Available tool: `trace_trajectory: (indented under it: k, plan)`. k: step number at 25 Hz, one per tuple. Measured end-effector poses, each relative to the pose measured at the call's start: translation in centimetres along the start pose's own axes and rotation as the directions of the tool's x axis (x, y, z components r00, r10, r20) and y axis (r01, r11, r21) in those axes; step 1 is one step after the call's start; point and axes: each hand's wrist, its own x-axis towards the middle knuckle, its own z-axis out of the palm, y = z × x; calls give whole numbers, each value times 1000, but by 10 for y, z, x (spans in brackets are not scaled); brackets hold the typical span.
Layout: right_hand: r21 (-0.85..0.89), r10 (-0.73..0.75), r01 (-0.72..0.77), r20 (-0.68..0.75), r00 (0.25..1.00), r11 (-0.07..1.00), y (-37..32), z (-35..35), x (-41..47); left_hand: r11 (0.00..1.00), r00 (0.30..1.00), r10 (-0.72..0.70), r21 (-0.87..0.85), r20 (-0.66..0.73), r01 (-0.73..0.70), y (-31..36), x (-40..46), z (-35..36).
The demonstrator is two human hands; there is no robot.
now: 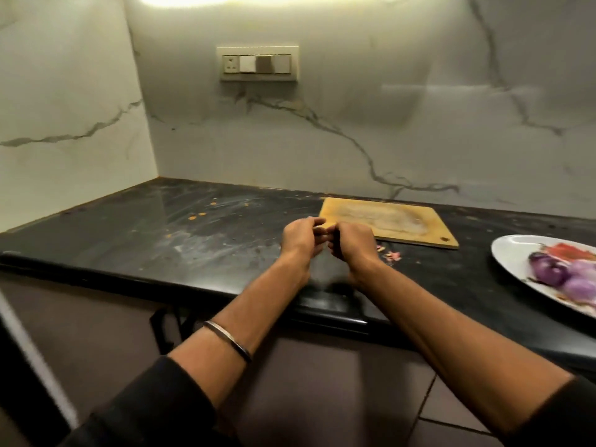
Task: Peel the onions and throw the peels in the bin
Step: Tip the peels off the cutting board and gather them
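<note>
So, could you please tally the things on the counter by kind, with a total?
Cutting board: 1
Plate: 1
Purple peeled onions on the plate: 3 visible
Patch of peel scraps near the board: 1
Total: 6

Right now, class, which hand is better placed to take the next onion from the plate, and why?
Probably the right hand. The white plate holding the purple onions sits at the counter's right edge, on that hand's side. The left hand would have to cross over the right arm.

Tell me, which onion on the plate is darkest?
The leftmost onion on the plate: deep purple, while the others beside it are pale lilac.
</note>
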Motion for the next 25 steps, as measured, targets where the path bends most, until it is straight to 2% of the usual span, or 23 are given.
trace_trajectory:
  k: [3, 5, 7, 9, 11, 12, 13, 15, 17, 20, 21, 23, 24, 25]
  plan:
    - [-313, -157, 129, -67, 985, 941, 8, -58, 22, 934, 985, 50, 342, 167, -105, -21, 10, 35]
    - [-512, -241, 180, -55, 969, 840, 14, -91, 37, 798, 960, 155, 544, 233, -261, -32, 22, 50]
    - [-644, -251, 208, 26, 968, 736, 23, -119, 51, 610, 905, 203, 676, 373, -415, -41, 35, 62]
    - [-709, -187, 212, 114, 976, 672, 32, -134, 63, 409, 845, 132, 748, 518, -522, -53, 50, 69]
    - [-781, -100, 221, 201, 975, 584, 41, -137, 69, 236, 817, 10, 792, 577, -563, -63, 60, 72]
    - [-815, -56, 239, 248, 967, 528, 43, -135, 72, 186, 808, -42, 799, 588, -572, -66, 63, 74]
    - [-836, -23, 267, 293, 956, 479, 43, -133, 73, 186, 798, -86, 797, 596, -575, -66, 65, 76]
    - [-834, 1, 329, 367, 930, 442, 42, -131, 69, 267, 771, -139, 774, 621, -574, -62, 61, 77]
    - [-796, -26, 415, 451, 892, 440, 42, -133, 60, 330, 746, -136, 740, 652, -586, -61, 53, 68]
    - [-720, -58, 520, 559, 827, 460, 46, -147, 39, 423, 672, -125, 652, 730, -629, -55, 42, 44]
    - [-684, -67, 535, 584, 809, 497, 47, -154, 34, 454, 677, -69, 627, 733, -633, -52, 39, 36]
    - [-637, -79, 498, 568, 819, 589, 39, -163, 36, 515, 755, 104, 615, 647, -597, -41, 43, 31]
    - [-649, -73, 460, 530, 845, 606, 35, -164, 42, 522, 795, 130, 640, 593, -563, -37, 48, 33]
    - [-693, -48, 425, 492, 869, 582, 31, -161, 48, 476, 818, 94, 696, 567, -537, -33, 50, 37]
